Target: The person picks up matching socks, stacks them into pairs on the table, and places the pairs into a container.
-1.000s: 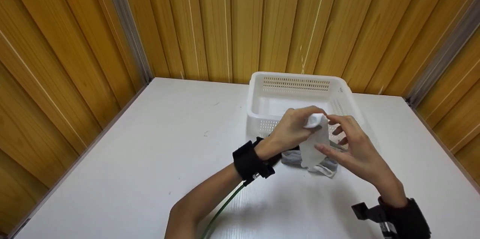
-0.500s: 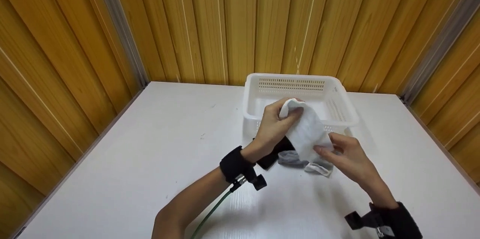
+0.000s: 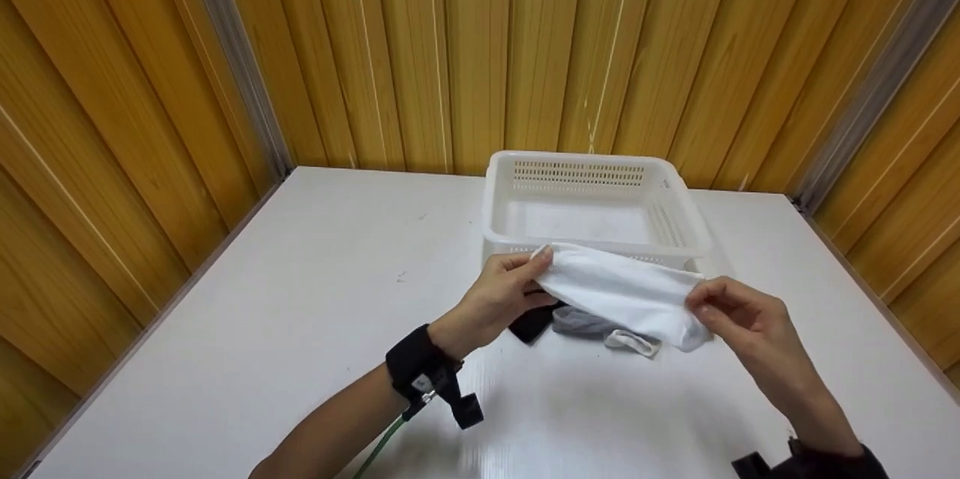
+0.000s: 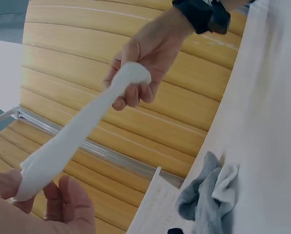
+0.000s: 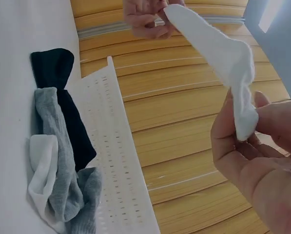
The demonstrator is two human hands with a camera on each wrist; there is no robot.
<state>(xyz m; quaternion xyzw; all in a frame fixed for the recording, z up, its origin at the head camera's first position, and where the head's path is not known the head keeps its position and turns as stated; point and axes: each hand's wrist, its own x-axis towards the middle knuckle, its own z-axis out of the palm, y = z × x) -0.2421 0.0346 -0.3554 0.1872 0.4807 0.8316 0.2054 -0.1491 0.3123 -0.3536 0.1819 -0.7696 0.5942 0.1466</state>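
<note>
A white sock (image 3: 619,287) is stretched between the two hands, held up above the table in front of the basket. My left hand (image 3: 491,299) pinches one end between thumb and fingers. At the other end, my right hand (image 3: 754,325) pinches the fabric; the right wrist view shows that end bunched at the fingertips. Below the held sock lie a grey sock (image 5: 57,161), a black sock (image 5: 69,117) and another white sock (image 5: 44,165), piled together on the table. In the head view, the held sock covers part of this pile.
A white plastic basket (image 3: 495,201) with slotted walls stands at the back of the white table (image 3: 322,299), just behind the sock pile. Yellow wood-patterned panels (image 3: 480,51) close off the back and both sides. A green cable (image 3: 381,449) runs from the left wristband.
The hands have moved apart and the left has come lower and to the left. The white sock, bunched and hanging before, now stretches sideways between them. The right hand, loosely open before, now pinches it.
</note>
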